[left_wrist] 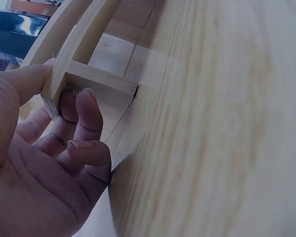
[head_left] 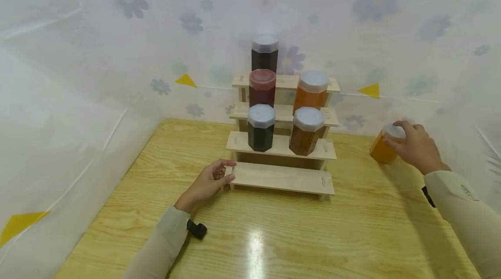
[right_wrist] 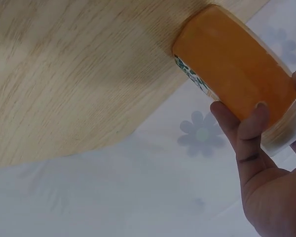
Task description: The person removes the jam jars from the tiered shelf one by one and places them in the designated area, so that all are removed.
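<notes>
A wooden stepped rack (head_left: 282, 177) stands on the table, holding several lidded jars. My left hand (head_left: 209, 182) grips the left end of its lowest step; in the left wrist view the thumb lies over the board (left_wrist: 64, 69) and fingertips curl beneath it. Off to the right, my right hand (head_left: 416, 148) holds an orange jar (head_left: 381, 148) by its white lid. Seen from the right wrist, fingers and thumb are around the lid end of that orange jar (right_wrist: 232, 64), whose base is at the wooden tabletop; whether it touches I cannot tell.
On the rack are a black jar (head_left: 264, 60), a dark red jar (head_left: 261, 92), another orange jar (head_left: 310, 96), a dark green jar (head_left: 261, 135) and a brown jar (head_left: 304, 137). A flowered plastic sheet (head_left: 219, 18) encloses the wooden table (head_left: 235, 235) behind and at both sides.
</notes>
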`<state>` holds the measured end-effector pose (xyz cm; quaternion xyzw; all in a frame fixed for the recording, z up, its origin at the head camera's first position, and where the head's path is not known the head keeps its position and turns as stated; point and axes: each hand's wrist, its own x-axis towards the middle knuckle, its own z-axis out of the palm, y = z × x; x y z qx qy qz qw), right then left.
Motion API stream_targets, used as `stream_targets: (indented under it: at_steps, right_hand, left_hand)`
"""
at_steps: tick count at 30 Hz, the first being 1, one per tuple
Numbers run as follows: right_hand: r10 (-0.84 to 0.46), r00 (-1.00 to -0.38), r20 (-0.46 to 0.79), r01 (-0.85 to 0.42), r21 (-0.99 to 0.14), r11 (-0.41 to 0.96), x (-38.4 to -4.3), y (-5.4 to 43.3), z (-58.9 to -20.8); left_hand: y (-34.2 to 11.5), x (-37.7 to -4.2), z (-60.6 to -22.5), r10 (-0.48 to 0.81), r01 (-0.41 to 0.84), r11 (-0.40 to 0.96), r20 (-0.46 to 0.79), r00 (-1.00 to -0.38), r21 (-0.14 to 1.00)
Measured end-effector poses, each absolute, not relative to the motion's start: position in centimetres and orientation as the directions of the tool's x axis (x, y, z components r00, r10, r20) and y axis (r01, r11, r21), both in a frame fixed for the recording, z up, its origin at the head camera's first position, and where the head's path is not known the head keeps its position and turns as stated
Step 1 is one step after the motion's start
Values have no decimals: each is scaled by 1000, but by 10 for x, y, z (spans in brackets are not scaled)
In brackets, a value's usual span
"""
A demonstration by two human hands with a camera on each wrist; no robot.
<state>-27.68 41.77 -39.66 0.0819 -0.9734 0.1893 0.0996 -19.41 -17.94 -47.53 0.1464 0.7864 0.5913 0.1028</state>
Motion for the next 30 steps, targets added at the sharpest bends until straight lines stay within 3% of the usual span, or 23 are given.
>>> stream_targets:
  at_steps: [30]
  right_hand:
    - [-64, -991, 116, -105, -389, 915, -276, 420, -398]
  left_hand:
    - [-179, -195, -476, 354, 120, 236, 30, -935, 964]
